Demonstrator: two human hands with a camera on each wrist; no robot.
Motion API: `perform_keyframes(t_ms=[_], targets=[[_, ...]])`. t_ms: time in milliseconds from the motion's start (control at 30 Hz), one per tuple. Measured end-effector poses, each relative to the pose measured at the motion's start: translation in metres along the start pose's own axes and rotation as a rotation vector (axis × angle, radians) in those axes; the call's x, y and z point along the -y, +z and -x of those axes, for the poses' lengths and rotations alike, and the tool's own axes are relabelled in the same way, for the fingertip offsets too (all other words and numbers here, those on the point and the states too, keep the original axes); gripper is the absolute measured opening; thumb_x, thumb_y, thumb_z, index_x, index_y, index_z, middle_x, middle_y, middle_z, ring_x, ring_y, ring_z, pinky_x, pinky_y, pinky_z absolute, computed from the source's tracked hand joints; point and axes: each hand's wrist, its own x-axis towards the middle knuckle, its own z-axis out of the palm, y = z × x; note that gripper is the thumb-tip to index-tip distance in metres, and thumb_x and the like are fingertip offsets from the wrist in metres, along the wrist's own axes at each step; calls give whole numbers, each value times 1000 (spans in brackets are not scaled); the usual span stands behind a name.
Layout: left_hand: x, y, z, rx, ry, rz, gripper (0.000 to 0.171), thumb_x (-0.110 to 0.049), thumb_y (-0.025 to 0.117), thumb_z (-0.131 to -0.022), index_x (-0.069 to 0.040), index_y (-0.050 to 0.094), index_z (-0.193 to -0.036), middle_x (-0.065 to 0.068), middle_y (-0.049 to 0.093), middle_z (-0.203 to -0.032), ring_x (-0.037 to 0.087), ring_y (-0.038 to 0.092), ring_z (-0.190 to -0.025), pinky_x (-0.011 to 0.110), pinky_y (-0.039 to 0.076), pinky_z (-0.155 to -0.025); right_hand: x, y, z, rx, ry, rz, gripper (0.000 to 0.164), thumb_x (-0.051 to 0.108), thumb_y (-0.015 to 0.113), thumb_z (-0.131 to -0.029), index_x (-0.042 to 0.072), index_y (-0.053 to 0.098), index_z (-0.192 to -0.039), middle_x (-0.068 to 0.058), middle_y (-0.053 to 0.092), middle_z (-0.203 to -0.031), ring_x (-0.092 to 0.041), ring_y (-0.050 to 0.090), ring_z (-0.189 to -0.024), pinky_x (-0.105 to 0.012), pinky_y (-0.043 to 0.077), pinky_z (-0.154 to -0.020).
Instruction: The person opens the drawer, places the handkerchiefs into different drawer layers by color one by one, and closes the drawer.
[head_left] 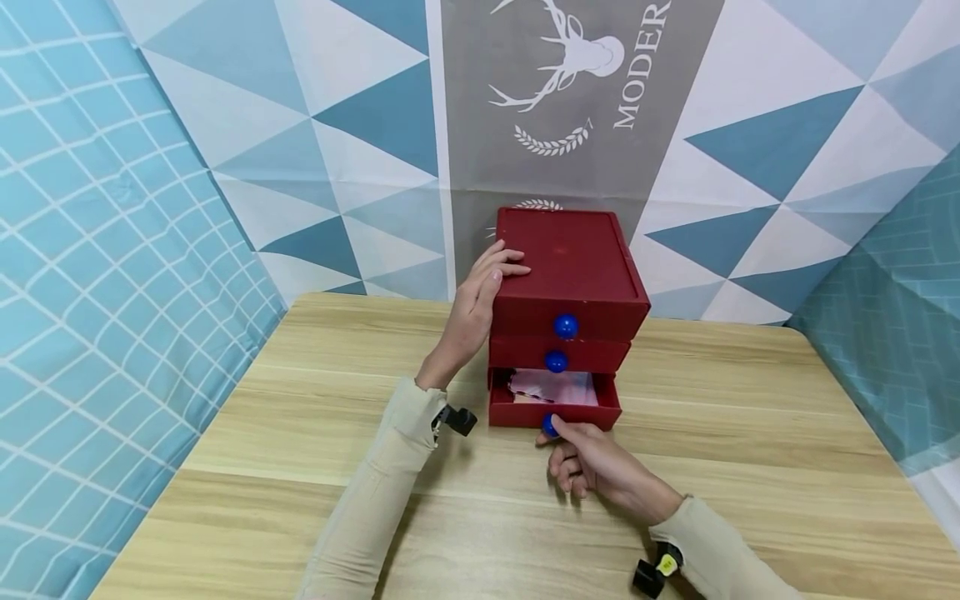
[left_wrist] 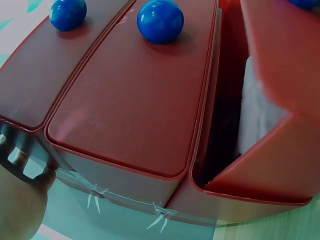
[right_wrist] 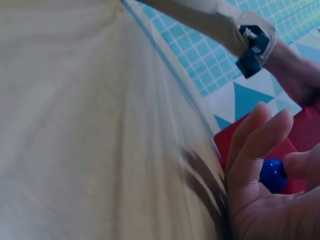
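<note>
A red drawer unit (head_left: 570, 258) with three drawers and round blue knobs stands at the table's back. Its bottom drawer (head_left: 525, 415) is pulled partway out and holds a folded pinkish-white cloth (head_left: 558, 387). My left hand (head_left: 476, 300) rests on the unit's upper left edge, fingers lying over the top. In the left wrist view that hand (left_wrist: 22, 195) touches the side of the unit. With thumb and index finger my right hand (head_left: 600, 467) pinches the bottom drawer's blue knob (head_left: 550, 425). The right wrist view shows this knob (right_wrist: 273, 176) between thumb and fingers.
The unit stands on a light wooden table (head_left: 300, 433). Behind it hangs a patterned cloth (head_left: 375, 125) with triangles and a deer head; a blue gridded cloth (head_left: 97, 250) hangs at the left. The upper two drawers' knobs (head_left: 566, 326) stick out in front.
</note>
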Motion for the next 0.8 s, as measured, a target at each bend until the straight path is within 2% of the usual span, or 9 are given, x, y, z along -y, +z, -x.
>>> perform_keyframes(t_ms=[200,367,633,800], targets=[[0,0,0,1,-8,-1,45,-23,29,-108,-6,68,-121,4,54,-141,16,25,-149,35,16,-122,7,-10,-7,7,-1,58,62,49,47,-103,-8,53,-127,-3,65,-74,-13,61,-57,-21,47,-45],[1,0,0,2,-7,-1,45,-23,29,-108,-6,68,-121,4,54,-142,15,24,-149,36,17,-122,13,-16,-13,19,-37,99,63,48,46,-104,-10,53,-126,-1,65,-75,-11,63,-58,-20,48,-45],[1,0,-1,2,7,0,46,-23,28,-109,-5,68,-120,5,55,-141,18,25,-149,36,16,-122,22,-22,-27,-20,-43,114,62,48,45,-104,-11,52,-123,-2,65,-74,-12,63,-57,-21,48,-44],[0,0,-1,1,1,2,44,-17,28,-109,-2,68,-120,8,55,-141,20,25,-149,35,15,-122,26,-27,-36,-40,-42,107,61,49,45,-103,-9,53,-121,-2,65,-75,-12,63,-58,-21,46,-44]])
